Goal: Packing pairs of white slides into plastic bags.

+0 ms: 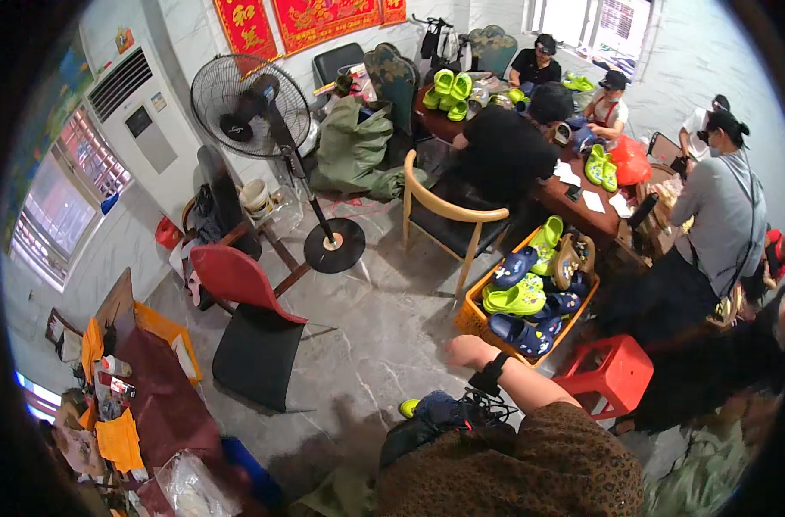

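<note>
My right hand [472,353] reaches in from the lower right, with a black band [491,374] round the wrist and a leopard-print sleeve behind it. Its fingers are turned away and blurred, so I cannot tell whether it is open or closed. Just beyond it stands an orange crate [471,319] heaped with clogs: lime-green ones [515,296], navy ones [523,333] and a brown one [567,263]. Below the hand, close to my body, lies a dark bundle with black cords [448,412], a yellow-green tip [408,407] beside it. My left hand is out of view.
A red stool [612,372] stands right of the crate. Left are a red-backed black chair [253,332], a standing fan [330,244] and a maroon-covered table [164,388]. Several people sit or stand round a brown table [582,202] with clogs; a wooden-armed chair [457,205] is near.
</note>
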### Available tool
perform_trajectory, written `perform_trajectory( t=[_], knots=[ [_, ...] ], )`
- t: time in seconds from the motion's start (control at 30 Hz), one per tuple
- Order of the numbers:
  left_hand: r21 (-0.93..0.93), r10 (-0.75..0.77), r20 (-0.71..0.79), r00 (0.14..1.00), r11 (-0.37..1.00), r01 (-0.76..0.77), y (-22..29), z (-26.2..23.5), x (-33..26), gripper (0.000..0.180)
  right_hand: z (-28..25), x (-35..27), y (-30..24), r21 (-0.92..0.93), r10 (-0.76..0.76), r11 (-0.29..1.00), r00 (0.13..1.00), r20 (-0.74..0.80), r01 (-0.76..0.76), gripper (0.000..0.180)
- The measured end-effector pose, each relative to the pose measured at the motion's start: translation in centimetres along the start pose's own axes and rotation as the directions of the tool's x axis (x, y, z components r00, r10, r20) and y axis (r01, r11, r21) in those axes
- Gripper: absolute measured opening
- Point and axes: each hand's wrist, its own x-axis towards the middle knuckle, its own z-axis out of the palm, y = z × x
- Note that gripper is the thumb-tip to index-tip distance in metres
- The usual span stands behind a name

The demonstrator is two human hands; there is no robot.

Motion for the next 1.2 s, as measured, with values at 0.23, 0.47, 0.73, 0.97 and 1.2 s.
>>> perform_trajectory(
  t=[0.23, 0.47, 0.73, 0.97, 1.2],
  knots=[
    [0.032, -0.110, 0.121, 0.987, 0.994, 0.107, -0.3, -1.7, -1.1, 0.045, -0.1, 9.3, -4.8, -0.088, -0.158, 0.983, 0.987, 0.029, 0.160, 0.041],
    [0.036, -0.109, 0.241, 0.964, 0.994, 0.103, -1.2, -3.0, 3.1, 0.044, 2.4, 13.2, -8.7, -0.036, -0.229, 0.972, 0.971, 0.067, 0.232, 0.037],
    [0.025, -0.006, 0.349, 0.937, 1.000, -0.003, -2.8, -5.5, 13.4, 0.043, 4.1, 10.9, -9.0, -0.049, -0.035, 0.998, 0.997, 0.063, 0.038, 0.039],
    [0.003, 0.106, 0.432, 0.896, 0.993, -0.119, -2.6, -6.8, 22.4, 0.042, 5.7, 7.1, -11.0, 0.029, 0.185, 0.982, 0.980, 0.071, -0.188, 0.043],
    [-0.039, 0.190, 0.491, 0.850, 0.980, -0.197, -0.4, -7.6, 28.8, 0.041, 11.2, 3.9, -9.6, 0.226, 0.262, 0.942, 0.965, -0.027, -0.250, 0.044]
  ],
)
